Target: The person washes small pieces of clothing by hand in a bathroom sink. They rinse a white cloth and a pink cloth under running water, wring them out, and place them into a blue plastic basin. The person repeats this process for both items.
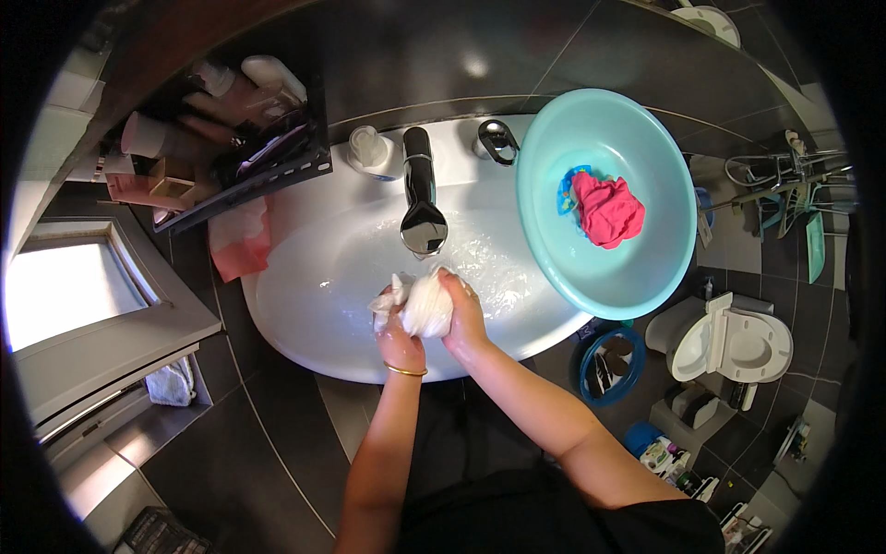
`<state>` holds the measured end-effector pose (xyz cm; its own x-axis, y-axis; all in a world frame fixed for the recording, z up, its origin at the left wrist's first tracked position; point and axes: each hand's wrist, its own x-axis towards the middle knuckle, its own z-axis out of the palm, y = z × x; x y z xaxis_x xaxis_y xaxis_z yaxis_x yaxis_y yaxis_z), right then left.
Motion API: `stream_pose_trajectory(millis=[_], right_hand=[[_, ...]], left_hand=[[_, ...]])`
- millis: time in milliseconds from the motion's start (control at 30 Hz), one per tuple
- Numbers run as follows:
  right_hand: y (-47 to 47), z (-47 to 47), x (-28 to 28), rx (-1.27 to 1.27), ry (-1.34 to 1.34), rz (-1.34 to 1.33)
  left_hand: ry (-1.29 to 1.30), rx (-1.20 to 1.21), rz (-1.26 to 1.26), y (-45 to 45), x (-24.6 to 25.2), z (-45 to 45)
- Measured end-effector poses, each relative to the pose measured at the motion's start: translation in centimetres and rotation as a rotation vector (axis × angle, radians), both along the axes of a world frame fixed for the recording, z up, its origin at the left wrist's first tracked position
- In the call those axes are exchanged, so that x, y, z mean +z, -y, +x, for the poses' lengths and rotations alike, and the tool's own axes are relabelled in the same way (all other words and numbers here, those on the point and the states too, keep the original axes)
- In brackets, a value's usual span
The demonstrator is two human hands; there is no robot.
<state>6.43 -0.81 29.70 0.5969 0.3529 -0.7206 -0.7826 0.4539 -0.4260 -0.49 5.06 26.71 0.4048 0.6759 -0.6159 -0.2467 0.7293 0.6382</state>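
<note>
A wet white cloth (pixel 428 309) is bunched between my two hands over a white washbasin (pixel 297 353), just below the chrome faucet (pixel 424 228). My left hand (pixel 401 344), with a gold bangle at its wrist, grips the cloth from the left side, and part of it sticks up past the fingers. My right hand (pixel 467 315) clasps the other side, thumb on top. Water glistens in the basin. At the right, a turquoise plastic tub (pixel 664 242) rests over the basin's edge and holds a crumpled pink cloth (pixel 609 211) and a blue patterned cloth (pixel 564 190).
A black rack (pixel 277 183) of toiletries stands at the upper left, beside a pink and white packet (pixel 240 239). Behind the basin are a white bottle (pixel 374 154) and a chrome knob (pixel 495 142). On the right are a blue basin (pixel 638 374) with shoes and a toilet (pixel 754 346).
</note>
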Motion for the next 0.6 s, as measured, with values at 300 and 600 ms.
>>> stream_pose_trajectory(millis=[300,600], right_hand=[[0.1,2.8,-6.9,0.748,-0.011,0.381],[-5.0,5.3,-3.8,1.697,1.446,0.099]], left_hand=[[-0.011,-0.578,1.440,-0.8,5.7,-0.1],[0.194,-0.893,1.981,-1.5,6.3,-0.4]])
